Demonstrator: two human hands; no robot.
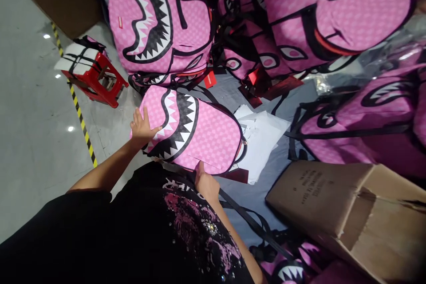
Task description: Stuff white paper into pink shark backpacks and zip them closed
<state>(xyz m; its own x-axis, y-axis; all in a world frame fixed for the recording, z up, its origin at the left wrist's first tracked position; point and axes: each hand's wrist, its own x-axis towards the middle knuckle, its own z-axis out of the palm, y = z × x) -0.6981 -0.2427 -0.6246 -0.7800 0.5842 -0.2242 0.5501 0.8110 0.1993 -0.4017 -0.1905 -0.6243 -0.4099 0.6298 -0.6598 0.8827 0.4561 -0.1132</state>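
A pink checked backpack with a black-and-white shark-mouth print lies flat in front of me. My left hand rests on its left end with the fingers spread. At the backpack's near edge, beside a slit in the pink front, is my right hand; one finger points onto the fabric and the others look curled, with what they hold, if anything, hidden. White papers and a dark red tag lie by the backpack's right end.
More pink backpacks are piled behind and at the right. An opened cardboard box stands at the lower right. On the floor at the left are a red stool with a white pad and yellow-black tape. Black straps trail nearby.
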